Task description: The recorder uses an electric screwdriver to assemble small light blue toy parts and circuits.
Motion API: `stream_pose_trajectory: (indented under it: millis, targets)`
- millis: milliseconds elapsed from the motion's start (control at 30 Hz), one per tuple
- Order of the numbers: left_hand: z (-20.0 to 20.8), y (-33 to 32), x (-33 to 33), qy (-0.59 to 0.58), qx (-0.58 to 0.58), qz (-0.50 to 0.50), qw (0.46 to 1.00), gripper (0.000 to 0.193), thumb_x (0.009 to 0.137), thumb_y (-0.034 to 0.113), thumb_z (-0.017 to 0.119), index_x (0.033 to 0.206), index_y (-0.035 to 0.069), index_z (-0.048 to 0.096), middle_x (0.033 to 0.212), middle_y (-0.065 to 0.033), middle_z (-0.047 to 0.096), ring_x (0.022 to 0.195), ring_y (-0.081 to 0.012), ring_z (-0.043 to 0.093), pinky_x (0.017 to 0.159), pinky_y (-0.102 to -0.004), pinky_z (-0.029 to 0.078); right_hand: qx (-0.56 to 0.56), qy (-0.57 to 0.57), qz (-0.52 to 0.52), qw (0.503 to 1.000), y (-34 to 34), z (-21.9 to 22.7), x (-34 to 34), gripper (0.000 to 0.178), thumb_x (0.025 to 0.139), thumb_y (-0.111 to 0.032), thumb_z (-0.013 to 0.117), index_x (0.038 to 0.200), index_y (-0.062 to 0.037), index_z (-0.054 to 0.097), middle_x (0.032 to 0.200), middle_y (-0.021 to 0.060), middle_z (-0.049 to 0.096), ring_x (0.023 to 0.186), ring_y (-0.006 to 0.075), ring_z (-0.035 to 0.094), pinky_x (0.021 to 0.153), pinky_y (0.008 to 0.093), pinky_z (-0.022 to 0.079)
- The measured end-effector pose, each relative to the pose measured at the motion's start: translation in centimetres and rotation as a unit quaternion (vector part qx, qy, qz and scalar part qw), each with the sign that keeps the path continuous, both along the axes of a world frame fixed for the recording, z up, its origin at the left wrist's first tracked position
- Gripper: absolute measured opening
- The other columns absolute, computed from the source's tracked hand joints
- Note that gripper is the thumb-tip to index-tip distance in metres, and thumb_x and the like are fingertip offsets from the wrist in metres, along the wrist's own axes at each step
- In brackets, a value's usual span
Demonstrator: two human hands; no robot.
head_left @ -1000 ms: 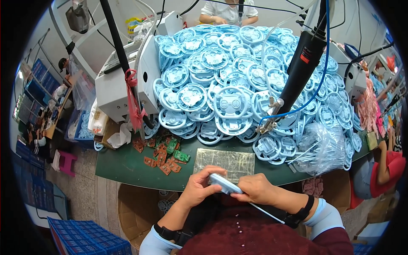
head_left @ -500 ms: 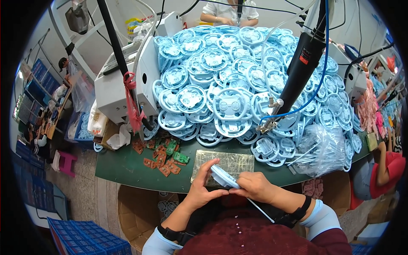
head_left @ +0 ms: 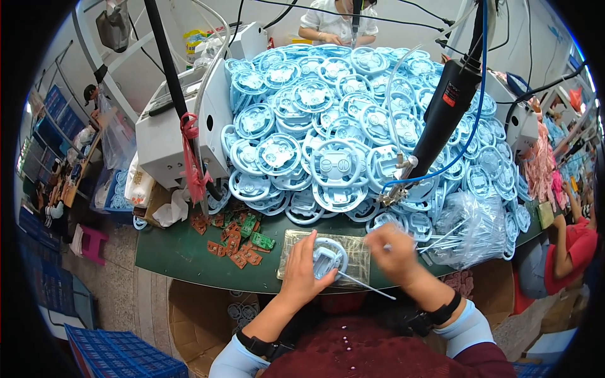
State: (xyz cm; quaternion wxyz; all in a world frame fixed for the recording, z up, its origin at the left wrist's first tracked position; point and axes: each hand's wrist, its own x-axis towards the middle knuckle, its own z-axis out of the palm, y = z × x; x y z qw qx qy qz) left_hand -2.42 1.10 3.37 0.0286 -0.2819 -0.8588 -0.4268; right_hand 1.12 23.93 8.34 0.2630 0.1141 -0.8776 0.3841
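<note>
My left hand [head_left: 299,274] grips a light blue, steering-wheel-shaped plastic part [head_left: 343,253] by its left side. The part's recessed inner side faces up, tilted over a yellowish film-wrapped pad [head_left: 359,244] at the table's front edge. From its lower rim a thin pale rod [head_left: 368,288] sticks out to the right. Apart from the part, my right hand [head_left: 395,255] is raised to its right, in front of the pile. Motion smears its fingers, so I cannot make out whether they hold anything.
A big heap of similar light blue wheel parts [head_left: 337,162] covers the green table [head_left: 170,255]. A black hanging power screwdriver [head_left: 446,107] reaches down at the right. Small brown and green circuit boards [head_left: 234,242] lie left; a clear bag of pale rods [head_left: 472,220] lies right. A person sits opposite.
My right hand has let go of the wheel part and moved right and up. My left hand keeps hold of the part, which has turned to show its recessed side.
</note>
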Motion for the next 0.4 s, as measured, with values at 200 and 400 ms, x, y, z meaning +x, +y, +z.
stream_pose_trajectory:
  millis: [200,400]
  targets:
    - [-2.0,0.8,-0.4,0.087,-0.073,0.027,0.993,0.083,0.076,0.029,0.081,0.140,-0.003,0.041,0.137,-0.0209,0.050,0.126,-0.0369,0.047,0.105,-0.0489,0.031,-0.314,0.159,-0.060,0.934,6.2,8.6,-7.0,0.052,0.082,-0.004,0.061,0.131,0.0020,0.045,0.112,0.0125,0.060,0.100,0.0235,0.061,0.094,0.0357,0.046]
    - [-2.1,0.7,-0.1,0.093,-0.061,0.029,0.993,0.081,0.077,0.032,0.081,0.139,-0.003,0.043,0.137,-0.0212,0.051,0.127,-0.0373,0.047,0.106,-0.0488,0.031,-0.324,-0.024,0.064,0.944,6.6,10.5,-8.3,0.068,0.082,-0.022,0.070,0.139,0.0045,0.042,0.128,0.0206,0.060,0.112,0.0298,0.063,0.099,0.0397,0.047]
